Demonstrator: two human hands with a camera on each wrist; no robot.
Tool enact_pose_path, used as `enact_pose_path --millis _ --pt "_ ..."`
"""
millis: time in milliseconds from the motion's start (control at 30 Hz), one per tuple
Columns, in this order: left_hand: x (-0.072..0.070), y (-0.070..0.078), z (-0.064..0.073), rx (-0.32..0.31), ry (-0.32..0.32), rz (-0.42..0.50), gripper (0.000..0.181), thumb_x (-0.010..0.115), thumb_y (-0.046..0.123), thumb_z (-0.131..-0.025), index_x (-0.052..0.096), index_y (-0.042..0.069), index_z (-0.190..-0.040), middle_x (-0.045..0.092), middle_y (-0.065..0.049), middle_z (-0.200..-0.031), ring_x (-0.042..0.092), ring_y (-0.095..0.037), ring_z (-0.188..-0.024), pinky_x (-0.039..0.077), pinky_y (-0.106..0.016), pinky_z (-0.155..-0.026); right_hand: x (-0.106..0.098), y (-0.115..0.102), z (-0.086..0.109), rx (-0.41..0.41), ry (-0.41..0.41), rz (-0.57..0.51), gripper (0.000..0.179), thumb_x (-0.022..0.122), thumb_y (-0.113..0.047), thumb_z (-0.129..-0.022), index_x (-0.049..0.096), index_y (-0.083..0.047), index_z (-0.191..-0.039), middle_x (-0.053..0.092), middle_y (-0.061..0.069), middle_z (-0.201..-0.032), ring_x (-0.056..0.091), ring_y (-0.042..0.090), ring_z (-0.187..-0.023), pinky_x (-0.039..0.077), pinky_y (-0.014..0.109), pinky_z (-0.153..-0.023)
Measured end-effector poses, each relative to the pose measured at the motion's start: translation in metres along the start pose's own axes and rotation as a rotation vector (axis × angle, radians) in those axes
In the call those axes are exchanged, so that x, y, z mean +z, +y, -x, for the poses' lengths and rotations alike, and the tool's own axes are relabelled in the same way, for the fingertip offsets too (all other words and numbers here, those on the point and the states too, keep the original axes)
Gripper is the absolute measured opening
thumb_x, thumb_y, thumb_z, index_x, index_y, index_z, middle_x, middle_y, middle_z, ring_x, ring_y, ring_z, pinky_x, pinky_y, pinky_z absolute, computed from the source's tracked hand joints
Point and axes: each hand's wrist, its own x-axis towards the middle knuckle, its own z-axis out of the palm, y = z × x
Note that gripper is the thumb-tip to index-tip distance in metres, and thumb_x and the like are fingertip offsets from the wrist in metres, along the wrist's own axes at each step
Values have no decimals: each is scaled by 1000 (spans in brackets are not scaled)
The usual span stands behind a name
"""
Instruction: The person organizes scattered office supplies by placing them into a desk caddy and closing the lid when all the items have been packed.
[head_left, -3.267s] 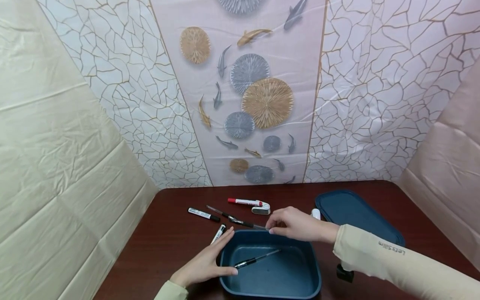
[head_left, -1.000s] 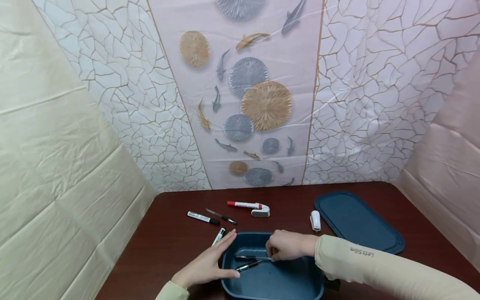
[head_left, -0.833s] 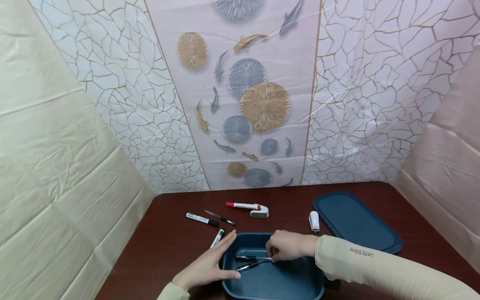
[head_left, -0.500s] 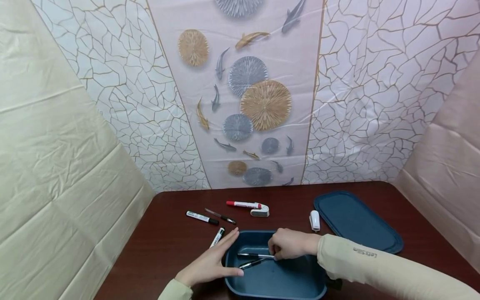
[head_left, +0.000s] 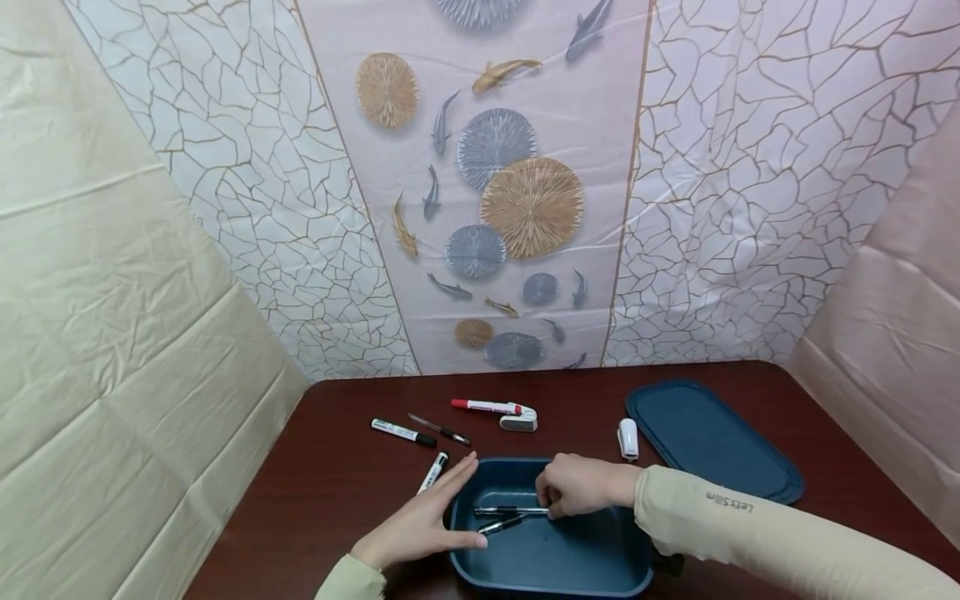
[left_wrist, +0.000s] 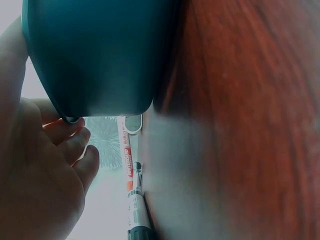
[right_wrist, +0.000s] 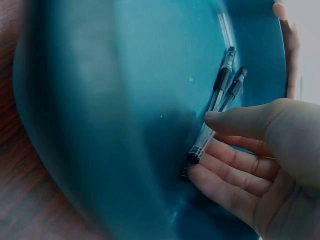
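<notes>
A dark blue box stands at the near middle of the table. My right hand reaches into it from the right. Thumb and fingers pinch the clear end of a black gel pen, which lies low over the box floor. Beside that pen is a second gel pen, its right end overlapped by the first one. My left hand rests on the box's left rim, thumb over the inside and fingers extended along the far left corner. In the left wrist view those fingertips touch the outer corner of the box.
Behind the box lie two black-capped markers, a gel pen, and a red-capped marker against a small white-and-grey object. To the right are a white stapler-like object, the blue lid and a partly hidden black thing.
My right hand has gone from behind the far rim down into the box, bringing a gel pen from the table. During the last second both hands stay nearly still.
</notes>
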Motion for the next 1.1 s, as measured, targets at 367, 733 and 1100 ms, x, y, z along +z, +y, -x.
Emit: enact_pose_path --millis 367,733,1100 --pt "-2 3 0 -9 2 6 95 74 51 -89 21 22 -163 15 4 -169 20 -21 -152 29 -61 -113 -9 -3 0 12 20 12 11 73 -13 -93 76 -11 -103 62 -13 -73 57 0 -62 50 21 -62" --pt "-2 4 1 -9 -2 23 95 74 51 -89 21 23 -163 15 4 -169 20 -21 -152 29 -60 -113 -37 -22 7 -51 119 35 12 71 -15 -95 76 -14 -105 67 -14 -85 60 -1 -71 53 22 -67" --pt "0 1 0 -10 1 15 94 74 51 -89 21 27 -162 15 4 -168 20 -21 -152 29 -60 -113 -96 -41 17 -73 301 156 7 72 -19 -95 75 -19 -101 69 -13 -87 61 0 -76 53 26 -67"
